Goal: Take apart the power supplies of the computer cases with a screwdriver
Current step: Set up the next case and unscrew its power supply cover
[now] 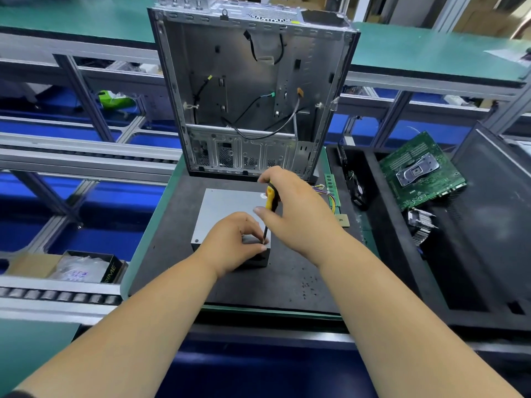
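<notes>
The power supply [227, 214] lies flat mid-surface [169, 239], in front of the upright open computer case [247, 90] at the far edge. The right hand [290, 208] grips the yellow-handled screwdriver [270, 208], its tip at the supply's near right corner, where the left hand [232, 239] pinches the shaft.
</notes>
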The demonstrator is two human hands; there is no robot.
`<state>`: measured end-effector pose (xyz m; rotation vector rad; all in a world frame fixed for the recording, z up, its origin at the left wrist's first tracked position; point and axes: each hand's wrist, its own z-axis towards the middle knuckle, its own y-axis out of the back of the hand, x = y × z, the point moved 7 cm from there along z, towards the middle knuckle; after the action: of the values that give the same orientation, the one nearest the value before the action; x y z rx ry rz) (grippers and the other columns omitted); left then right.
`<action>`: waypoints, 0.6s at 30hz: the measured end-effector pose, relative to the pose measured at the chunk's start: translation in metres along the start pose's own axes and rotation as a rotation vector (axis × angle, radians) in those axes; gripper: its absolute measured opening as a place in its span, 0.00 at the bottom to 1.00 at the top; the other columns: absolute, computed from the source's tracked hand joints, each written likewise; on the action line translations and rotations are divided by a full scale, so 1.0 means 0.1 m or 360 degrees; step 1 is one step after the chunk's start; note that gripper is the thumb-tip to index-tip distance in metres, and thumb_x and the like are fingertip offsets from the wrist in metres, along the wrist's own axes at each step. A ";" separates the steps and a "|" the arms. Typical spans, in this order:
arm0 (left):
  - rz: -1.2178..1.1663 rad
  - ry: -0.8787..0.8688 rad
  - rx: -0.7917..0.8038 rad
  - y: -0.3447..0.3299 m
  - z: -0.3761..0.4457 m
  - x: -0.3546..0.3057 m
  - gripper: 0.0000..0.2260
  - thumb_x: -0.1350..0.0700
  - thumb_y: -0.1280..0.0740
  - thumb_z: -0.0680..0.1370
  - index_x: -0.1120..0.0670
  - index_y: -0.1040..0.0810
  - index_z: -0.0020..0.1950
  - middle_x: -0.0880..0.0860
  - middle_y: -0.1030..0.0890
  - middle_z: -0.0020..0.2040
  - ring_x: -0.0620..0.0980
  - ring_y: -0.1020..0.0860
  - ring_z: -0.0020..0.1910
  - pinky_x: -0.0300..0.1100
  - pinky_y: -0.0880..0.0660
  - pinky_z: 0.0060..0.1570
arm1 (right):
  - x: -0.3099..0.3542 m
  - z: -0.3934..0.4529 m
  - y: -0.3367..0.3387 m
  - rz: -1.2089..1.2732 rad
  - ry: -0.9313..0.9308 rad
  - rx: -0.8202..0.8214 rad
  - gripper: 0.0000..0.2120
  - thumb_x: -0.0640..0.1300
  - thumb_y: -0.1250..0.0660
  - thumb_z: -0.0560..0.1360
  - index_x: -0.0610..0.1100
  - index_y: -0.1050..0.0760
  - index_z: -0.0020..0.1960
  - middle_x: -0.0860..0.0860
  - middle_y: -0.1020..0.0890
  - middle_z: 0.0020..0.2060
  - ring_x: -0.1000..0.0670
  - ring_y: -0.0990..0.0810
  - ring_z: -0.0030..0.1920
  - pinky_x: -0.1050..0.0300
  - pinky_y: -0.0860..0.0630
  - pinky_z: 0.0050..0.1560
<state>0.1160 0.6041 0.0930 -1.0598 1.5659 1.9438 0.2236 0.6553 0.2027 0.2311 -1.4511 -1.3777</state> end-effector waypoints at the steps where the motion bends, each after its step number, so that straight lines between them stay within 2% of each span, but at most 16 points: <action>1: -0.0004 0.0010 -0.0010 0.00 0.00 0.00 0.06 0.58 0.22 0.70 0.48 0.15 0.41 0.44 0.21 0.47 0.39 0.23 0.51 0.34 0.28 0.53 | 0.00 0.00 0.01 -0.0029 0.0005 -0.0028 0.18 0.44 0.30 0.77 0.49 0.30 0.64 0.53 0.24 0.55 0.49 0.25 0.53 0.51 0.26 0.53; 4: -0.0007 0.0027 -0.0022 0.01 -0.01 -0.01 0.08 0.59 0.22 0.69 0.48 0.17 0.38 0.45 0.21 0.47 0.40 0.22 0.50 0.36 0.27 0.54 | -0.06 0.00 0.00 0.0065 -0.0055 -0.0050 0.22 0.40 0.31 0.78 0.51 0.32 0.69 0.53 0.25 0.57 0.51 0.26 0.54 0.50 0.26 0.55; 6: 0.0050 0.0031 -0.0043 0.01 0.01 -0.02 0.09 0.58 0.22 0.69 0.46 0.19 0.36 0.45 0.22 0.46 0.40 0.23 0.49 0.33 0.29 0.51 | -0.09 -0.01 0.00 0.0152 -0.0072 -0.0021 0.27 0.36 0.33 0.78 0.54 0.35 0.72 0.53 0.25 0.55 0.52 0.26 0.51 0.53 0.26 0.55; 8: 0.0098 0.0044 -0.0068 0.02 0.02 -0.02 0.09 0.56 0.22 0.70 0.46 0.20 0.36 0.45 0.23 0.45 0.40 0.24 0.48 0.31 0.31 0.49 | -0.12 -0.02 0.03 0.0208 -0.0085 -0.0011 0.29 0.34 0.34 0.77 0.54 0.35 0.73 0.54 0.26 0.53 0.54 0.26 0.50 0.54 0.26 0.54; 11: 0.0095 0.0050 -0.0093 0.01 0.03 -0.02 0.07 0.57 0.24 0.72 0.47 0.20 0.39 0.45 0.23 0.45 0.41 0.25 0.47 0.36 0.29 0.49 | -0.22 -0.04 0.13 0.0245 -0.0131 -0.0083 0.25 0.35 0.33 0.77 0.54 0.32 0.70 0.55 0.23 0.51 0.54 0.25 0.50 0.54 0.25 0.55; 13: 0.0064 0.0078 -0.0109 0.01 0.05 -0.03 0.09 0.57 0.26 0.74 0.46 0.22 0.39 0.45 0.23 0.42 0.41 0.25 0.41 0.38 0.29 0.44 | -0.31 -0.06 0.26 0.0238 -0.0170 -0.0205 0.21 0.39 0.30 0.77 0.54 0.30 0.66 0.56 0.22 0.50 0.55 0.24 0.49 0.54 0.24 0.53; 15: -0.0024 0.0110 -0.0131 -0.01 0.08 -0.06 0.10 0.58 0.27 0.75 0.45 0.23 0.40 0.44 0.21 0.38 0.40 0.25 0.36 0.37 0.29 0.41 | -0.43 -0.11 0.42 0.0235 -0.0213 -0.0343 0.18 0.43 0.28 0.76 0.55 0.28 0.62 0.58 0.22 0.47 0.59 0.24 0.47 0.62 0.26 0.48; 17: -0.0119 0.0105 -0.0170 -0.05 0.13 -0.16 0.10 0.58 0.27 0.76 0.44 0.23 0.40 0.42 0.20 0.38 0.40 0.24 0.38 0.34 0.28 0.43 | -0.57 -0.18 0.56 0.0338 -0.0270 -0.0450 0.15 0.44 0.27 0.75 0.54 0.28 0.57 0.57 0.22 0.45 0.60 0.25 0.47 0.67 0.29 0.44; 18: -0.0165 0.0096 -0.0190 -0.08 0.15 -0.23 0.10 0.59 0.28 0.76 0.44 0.22 0.41 0.42 0.19 0.39 0.41 0.22 0.40 0.33 0.27 0.44 | -0.65 -0.21 0.63 0.0405 -0.0301 -0.0494 0.14 0.44 0.26 0.75 0.54 0.28 0.55 0.55 0.22 0.44 0.58 0.24 0.46 0.65 0.27 0.44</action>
<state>0.1318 0.6240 0.1066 -1.2335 1.4103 1.9723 0.2981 0.7103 0.2132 -0.2811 -1.3419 -1.4176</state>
